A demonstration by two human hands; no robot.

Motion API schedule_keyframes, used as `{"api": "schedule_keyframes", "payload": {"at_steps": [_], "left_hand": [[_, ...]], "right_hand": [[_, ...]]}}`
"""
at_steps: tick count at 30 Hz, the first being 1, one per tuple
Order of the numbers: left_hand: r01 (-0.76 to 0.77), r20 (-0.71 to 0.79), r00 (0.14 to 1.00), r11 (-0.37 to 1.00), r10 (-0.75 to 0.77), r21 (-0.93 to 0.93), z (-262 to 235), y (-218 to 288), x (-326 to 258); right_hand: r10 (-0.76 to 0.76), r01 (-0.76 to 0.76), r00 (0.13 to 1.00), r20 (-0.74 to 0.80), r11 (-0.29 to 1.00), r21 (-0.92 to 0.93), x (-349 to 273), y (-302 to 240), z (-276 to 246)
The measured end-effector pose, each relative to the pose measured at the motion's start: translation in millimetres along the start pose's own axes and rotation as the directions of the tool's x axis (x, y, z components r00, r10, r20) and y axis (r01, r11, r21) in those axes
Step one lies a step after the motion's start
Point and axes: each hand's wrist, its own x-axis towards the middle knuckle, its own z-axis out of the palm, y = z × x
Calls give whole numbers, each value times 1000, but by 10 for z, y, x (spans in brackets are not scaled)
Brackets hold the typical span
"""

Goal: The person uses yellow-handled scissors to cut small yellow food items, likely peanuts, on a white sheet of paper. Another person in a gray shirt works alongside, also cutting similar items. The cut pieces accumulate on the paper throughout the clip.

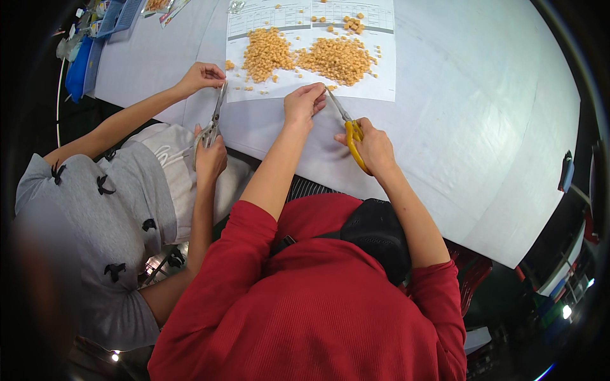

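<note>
My right hand (373, 147) is closed round the yellow handles of a pair of scissors (343, 112), whose blades point up and to the left. Close to their tips, my left hand (304, 105) is held in a pinch at the lower edge of a printed paper sheet (381, 92). Whatever lies between its fingertips is too small or hidden to make out. Two heaps of small orange-tan pieces lie on the sheet, a left heap (267, 54) and a wider right heap (340, 60). A few larger chunks (353, 24) sit above the right heap.
On my left sits a co-worker in grey, whose one hand (211, 155) holds metal-coloured scissors (218, 111) and whose other hand (202, 77) pinches near their tips. A blue basket (121, 16) stands at the far left of the white table (470, 127). Loose pieces lie scattered around the heaps.
</note>
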Motion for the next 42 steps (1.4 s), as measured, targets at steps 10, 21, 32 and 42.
{"api": "schedule_keyframes", "payload": {"at_steps": [10,21,32,42], "left_hand": [[31,93,995,991,-19,-128,-101,86,-81],[30,62,998,985,-20,-170,-130,63,-66],[60,44,997,996,-57,-68,-73,71,16],[-44,37,998,998,45,-43,-34,193,126]], "right_hand": [[38,-40,999,40,997,67,-133,-78,-57],[-29,30,999,-24,999,42,-78,-135,56],[43,-43,999,3,999,18,50,-185,84],[24,-21,999,-44,998,61,135,-129,-3]]}}
